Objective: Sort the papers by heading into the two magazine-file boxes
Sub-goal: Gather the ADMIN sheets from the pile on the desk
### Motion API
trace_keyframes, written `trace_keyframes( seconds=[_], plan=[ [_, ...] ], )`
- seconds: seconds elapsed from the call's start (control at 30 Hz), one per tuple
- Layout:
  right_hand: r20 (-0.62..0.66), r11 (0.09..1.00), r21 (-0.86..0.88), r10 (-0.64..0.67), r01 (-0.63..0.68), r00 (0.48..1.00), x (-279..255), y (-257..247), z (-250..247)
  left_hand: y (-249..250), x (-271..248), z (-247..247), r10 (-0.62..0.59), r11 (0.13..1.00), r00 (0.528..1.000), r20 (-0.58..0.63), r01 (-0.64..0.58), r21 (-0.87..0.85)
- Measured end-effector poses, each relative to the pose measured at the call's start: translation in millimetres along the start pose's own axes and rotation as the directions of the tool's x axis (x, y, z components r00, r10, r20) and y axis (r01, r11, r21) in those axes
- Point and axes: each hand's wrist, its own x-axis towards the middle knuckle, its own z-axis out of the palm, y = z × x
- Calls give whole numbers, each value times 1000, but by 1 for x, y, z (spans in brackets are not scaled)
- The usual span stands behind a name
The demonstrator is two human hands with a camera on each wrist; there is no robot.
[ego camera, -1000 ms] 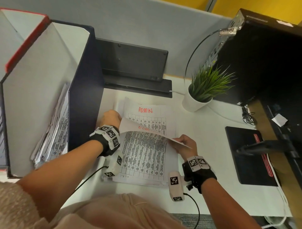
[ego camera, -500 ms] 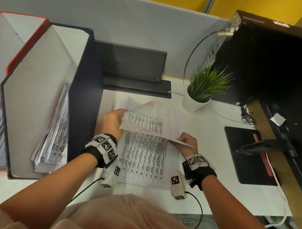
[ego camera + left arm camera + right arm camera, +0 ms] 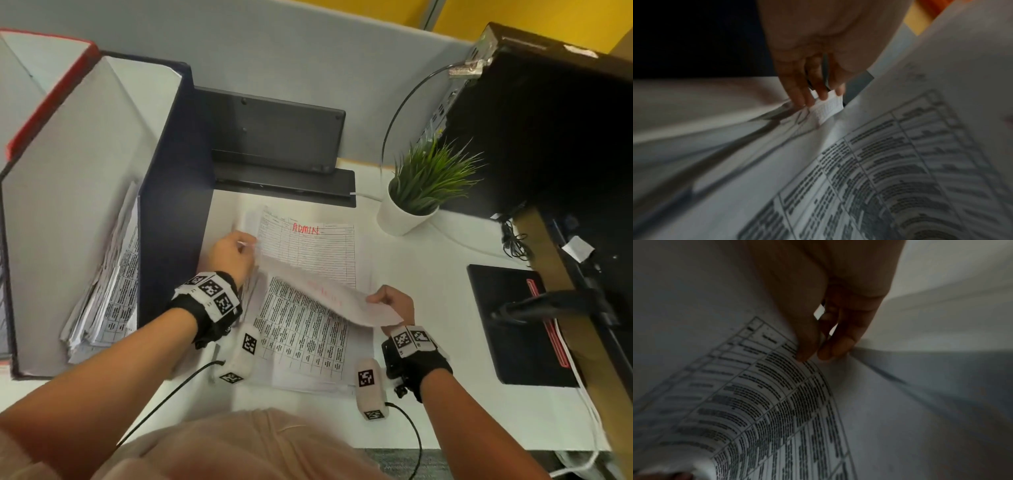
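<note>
A stack of printed papers lies on the white desk. My right hand pinches the top edge of a table-printed sheet, curled back toward me with red writing showing through; thumb and forefinger grip it. This uncovers a lined sheet headed ADMIN. My left hand pinches a paper corner at the stack's top left. A dark blue magazine file holding papers stands to the left. A red-edged file stands beyond it.
A potted plant stands right of the stack. A black keyboard leans on the partition behind it. A black pad and a computer tower are at the right. Wrist cables trail near the front edge.
One more sheet has been folded down toward my right hand, baring a lined ADMIN sheet. My left hand let go of that sheet and now pinches a corner at the stack's top left.
</note>
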Motion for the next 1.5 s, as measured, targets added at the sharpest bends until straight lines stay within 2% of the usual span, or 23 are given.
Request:
trace_keyframes(
  seconds=[0.07,0.17,0.3,0.4,0.43,0.53,0.6,0.7,0.77,0.83,0.93,1.03,1.07,1.2,1.3,1.33,1.37,1.4,1.43,1.5],
  plan=[
    [-19,998,50,38,-37,999,2,3,-1,-3,6,-1,-82,986,997,8,80,145],
    [-4,998,-54,-16,16,1000,2,5,-2,-2,10,-1,-111,942,994,-3,107,320],
    [17,986,-144,-83,85,996,-2,5,-3,-2,8,-2,-79,936,996,-32,85,343],
    [20,981,-151,-118,120,993,-4,3,0,4,6,-5,-39,921,999,35,23,389],
    [9,987,-113,-117,117,993,-3,2,1,5,5,-6,-27,908,998,64,-3,419],
    [-49,986,162,-13,21,999,1,-2,6,8,-1,-9,20,852,992,125,-83,516],
    [-38,973,228,37,-27,999,3,-2,7,11,-6,-8,53,826,991,125,-114,552],
    [-31,983,178,53,-47,998,6,0,6,11,-12,-6,168,870,985,48,-170,463],
    [-55,997,74,-9,13,998,5,-3,5,12,-18,-6,293,919,956,-24,-275,282],
    [-58,998,2,-61,61,996,6,-4,3,13,-25,-6,379,921,923,-66,-369,124],
    [-77,992,-33,-124,122,989,7,-5,2,17,-27,-7,310,950,950,-39,-311,-18],
    [-65,952,-226,-224,205,972,6,-11,4,17,-26,-5,248,969,969,11,-247,-28],
    [-47,946,-242,-233,215,971,6,-12,3,17,-26,-4,235,972,971,52,-232,-46],
    [-12,982,-145,-128,124,992,2,-13,0,15,-23,-2,216,973,956,199,-193,-128],
    [-25,981,-191,-17,12,1000,4,-8,-1,15,-20,-3,196,978,940,278,-165,-132],
    [-4,961,-275,16,-17,1000,5,-7,1,16,-18,-3,187,979,937,295,-155,-130],
    [-10,927,-368,69,-67,998,4,-9,4,17,-17,-3,165,982,939,301,-128,-140],
    [-21,923,-375,80,-83,997,3,-9,5,17,-15,-3,123,982,948,292,-75,-173],
    [-10,942,-334,17,-20,1000,3,-7,5,18,-12,-1,69,977,962,264,-12,-212],
    [-14,992,-118,-36,34,999,-3,-8,1,18,-4,0,-24,981,989,148,51,-186]
  ],
)
